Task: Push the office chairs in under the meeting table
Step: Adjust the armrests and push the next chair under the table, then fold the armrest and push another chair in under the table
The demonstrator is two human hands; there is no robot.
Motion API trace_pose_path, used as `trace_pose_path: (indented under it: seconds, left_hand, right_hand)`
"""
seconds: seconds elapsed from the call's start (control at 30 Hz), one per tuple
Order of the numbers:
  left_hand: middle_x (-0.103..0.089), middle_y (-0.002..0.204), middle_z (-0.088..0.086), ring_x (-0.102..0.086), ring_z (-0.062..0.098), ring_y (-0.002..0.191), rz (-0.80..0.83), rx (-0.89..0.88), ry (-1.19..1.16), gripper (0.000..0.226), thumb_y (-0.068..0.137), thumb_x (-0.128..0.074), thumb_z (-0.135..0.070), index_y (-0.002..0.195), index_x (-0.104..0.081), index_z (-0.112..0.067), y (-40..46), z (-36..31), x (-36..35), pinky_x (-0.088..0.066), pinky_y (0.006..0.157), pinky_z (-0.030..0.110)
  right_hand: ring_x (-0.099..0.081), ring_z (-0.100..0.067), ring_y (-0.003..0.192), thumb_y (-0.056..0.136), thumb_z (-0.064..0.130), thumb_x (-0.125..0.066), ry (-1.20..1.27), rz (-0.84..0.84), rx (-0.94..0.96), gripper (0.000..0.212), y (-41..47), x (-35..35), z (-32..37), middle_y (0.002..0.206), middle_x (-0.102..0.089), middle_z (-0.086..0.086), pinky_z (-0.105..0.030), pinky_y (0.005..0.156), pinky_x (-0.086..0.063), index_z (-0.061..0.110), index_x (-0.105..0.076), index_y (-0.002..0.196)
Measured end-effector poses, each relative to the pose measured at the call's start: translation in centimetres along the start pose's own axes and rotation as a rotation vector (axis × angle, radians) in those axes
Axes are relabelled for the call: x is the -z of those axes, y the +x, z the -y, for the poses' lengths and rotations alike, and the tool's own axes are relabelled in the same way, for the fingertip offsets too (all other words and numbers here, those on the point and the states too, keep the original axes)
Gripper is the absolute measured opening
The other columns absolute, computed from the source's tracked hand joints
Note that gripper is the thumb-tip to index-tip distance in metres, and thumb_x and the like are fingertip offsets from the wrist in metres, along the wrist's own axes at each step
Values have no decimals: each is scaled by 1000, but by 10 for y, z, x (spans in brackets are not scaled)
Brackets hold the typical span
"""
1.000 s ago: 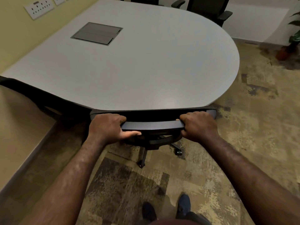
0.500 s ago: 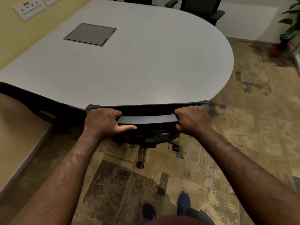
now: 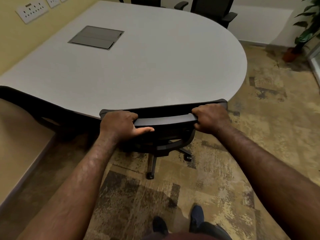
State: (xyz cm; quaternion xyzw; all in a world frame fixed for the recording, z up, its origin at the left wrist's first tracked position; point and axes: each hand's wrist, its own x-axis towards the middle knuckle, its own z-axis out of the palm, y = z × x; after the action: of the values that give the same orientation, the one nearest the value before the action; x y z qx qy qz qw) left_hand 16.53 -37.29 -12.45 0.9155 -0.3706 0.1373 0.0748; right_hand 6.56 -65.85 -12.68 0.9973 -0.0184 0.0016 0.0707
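Both hands are on the office chair (image 3: 164, 122) right at the near edge of the desk (image 3: 147, 70), and they sit well apart, one at each end of the backrest's top bar. The left hand (image 3: 119, 125) is clamped over the left end, fingers curled across the top and the thumb stretched along the underside of the bar. The right hand (image 3: 210, 118) is closed in a fist around the right end. The chair's back stands touching or just shy of the pale desk top's edge, too close to call, with its seat hidden beneath; two legs of the wheeled base (image 3: 152, 165) poke out behind onto the patterned carpet (image 3: 233, 170). Off to the left, another dark chair back (image 3: 34, 108) lines the same edge of the desk. On the far side, two more chairs (image 3: 213, 7) stand at the desk. A grey cable hatch (image 3: 96, 37) sits flush in the desk top, wall sockets (image 3: 32, 11) on the yellow wall beyond, a potted plant (image 3: 303, 37) in the right corner. The person's dark shoes (image 3: 196, 216) are planted on the carpet below.
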Motion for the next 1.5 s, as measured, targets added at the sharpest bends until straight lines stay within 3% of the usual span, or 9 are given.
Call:
trace_pose_path:
  seconds: [0.2, 0.4, 0.53, 0.63, 0.7, 0.8, 0.97, 1.23, 1.5]
  left_hand:
    - [-36, 46, -15, -32, 3, 41, 70, 41, 42, 76, 63, -21, -100, 50, -36, -26, -9, -5, 1, -15, 41, 21]
    - [-42, 48, -13, -36, 0, 44, 123, 51, 26, 79, 61, -22, -101, 52, -40, -25, -14, -2, 0, -17, 41, 23]
    - [-44, 52, -14, -40, 1, 48, 153, 48, 6, 77, 60, -25, -101, 55, -42, -26, -18, 0, 3, -21, 42, 24]
    - [-41, 55, -16, -42, 5, 51, 138, 25, -28, 72, 61, -30, -99, 59, -39, -27, -19, 3, 5, -24, 45, 26]
    - [-47, 63, -16, -48, 9, 58, 114, 0, -63, 68, 63, -33, -97, 68, -45, -30, -19, 3, 4, -30, 49, 26]
    - [-54, 81, -12, -51, 11, 73, 54, -42, -156, 67, 67, -44, -92, 88, -53, -29, -21, -1, 0, -43, 61, 30]
    - [-55, 99, -9, -51, 14, 91, -61, -114, -293, 62, 75, -52, -80, 103, -56, -25, -10, -20, 4, -45, 77, 36]
    - [-61, 109, -1, -55, 22, 101, -140, -209, -343, 44, 91, -48, -58, 107, -62, -19, 45, -73, 27, -42, 84, 41]
    - [-60, 127, -5, -52, 18, 117, -152, -297, -322, 49, 94, -44, -61, 121, -59, -23, 119, -150, 27, -37, 94, 38]
  right_hand:
    - [-42, -15, 57, 75, 43, -66, -53, 7, -5, 24, -7, -6, 0, 64, -46, 10, -25, 52, -22, 32, -45, 73]
    - [-47, -16, 62, 72, 41, -66, 10, 6, -21, 26, -15, -8, 6, 65, -44, 11, -27, 55, -29, 32, -42, 72]
    - [-58, -18, 69, 70, 36, -69, 85, -35, 9, 26, -24, -8, 9, 71, -53, 9, -29, 59, -35, 31, -44, 75]
    - [-58, -23, 87, 72, 34, -68, 146, -126, 22, 25, -33, -11, 10, 89, -62, 1, -38, 79, -43, 24, -54, 89]
    - [-53, -25, 99, 74, 36, -66, 159, -170, 23, 35, -41, -11, 9, 103, -61, -2, -43, 89, -40, 21, -56, 105]
    - [-48, -29, 114, 76, 41, -66, 180, -219, -15, 58, -56, -11, 8, 122, -56, -6, -47, 96, -35, 18, -50, 126]
    - [-36, -27, 133, 79, 51, -65, 206, -302, -85, 75, -87, -14, 3, 141, -44, -7, -47, 108, -23, 16, -39, 140]
    - [-31, -22, 140, 92, 35, -44, 280, -344, -253, 55, -126, -14, -40, 149, -40, -3, -47, 111, -19, 17, -39, 143]
    - [-21, -19, 146, 96, 33, -39, 273, -369, -329, 58, -132, -7, -133, 157, -30, -2, -49, 114, -15, 15, -29, 150]
